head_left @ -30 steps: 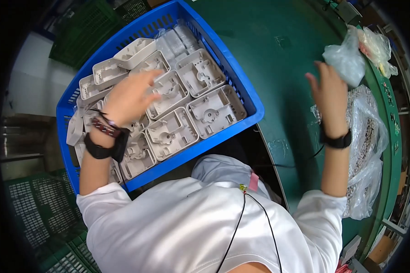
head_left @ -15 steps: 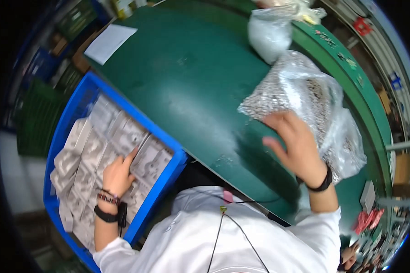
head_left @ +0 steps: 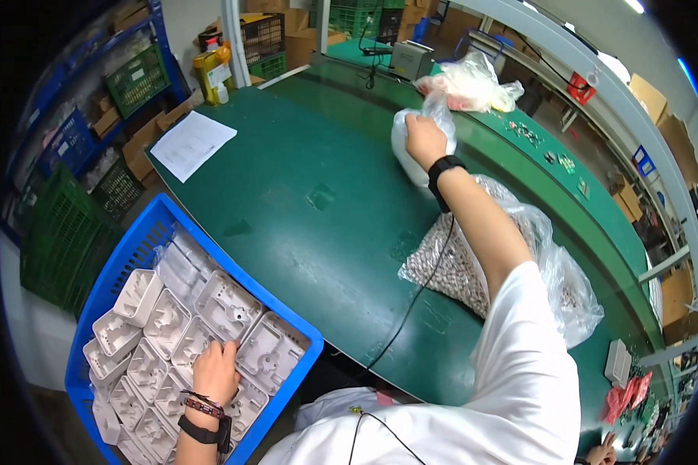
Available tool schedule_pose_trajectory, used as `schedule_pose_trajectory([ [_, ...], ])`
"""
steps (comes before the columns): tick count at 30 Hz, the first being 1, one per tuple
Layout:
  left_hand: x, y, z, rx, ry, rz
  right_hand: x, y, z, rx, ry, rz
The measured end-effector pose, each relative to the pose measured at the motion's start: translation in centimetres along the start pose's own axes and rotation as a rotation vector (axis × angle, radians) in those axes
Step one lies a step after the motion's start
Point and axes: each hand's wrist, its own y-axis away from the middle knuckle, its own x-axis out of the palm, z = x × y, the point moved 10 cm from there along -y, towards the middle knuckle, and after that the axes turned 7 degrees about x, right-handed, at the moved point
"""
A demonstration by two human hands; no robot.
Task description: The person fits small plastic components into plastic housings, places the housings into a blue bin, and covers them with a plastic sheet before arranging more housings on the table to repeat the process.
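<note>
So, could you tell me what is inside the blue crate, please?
The blue crate holds light grey moulded plastic housings, packed side by side, hollow sides up. The left hand rests on them. Anything beneath this top layer is covered.

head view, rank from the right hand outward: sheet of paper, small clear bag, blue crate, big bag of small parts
1. small clear bag, gripped by the right hand, far side of the table.
2. big bag of small parts, under the forearm, right side.
3. sheet of paper, far left of the table.
4. blue crate, near left, where the left hand rests.
</note>
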Motion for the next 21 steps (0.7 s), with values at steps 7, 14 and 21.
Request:
schedule_pose_trajectory([
  [7, 1.7, 0.1, 0.9, -0.028, -0.062, -0.04, 2.4, 2.5, 0.4, 0.27, -0.157, 0.29],
  [14, -1.0, -1.5, 0.0, -0.083, 0.044, -0.001, -2.4, 5.1, 0.0, 0.196, 0.046, 0.328],
  [21, 0.2, -0.3, 1.8, -0.112, 0.133, -0.001, -16.0, 12.7, 7.9, -0.282, -0.044, 0.066],
])
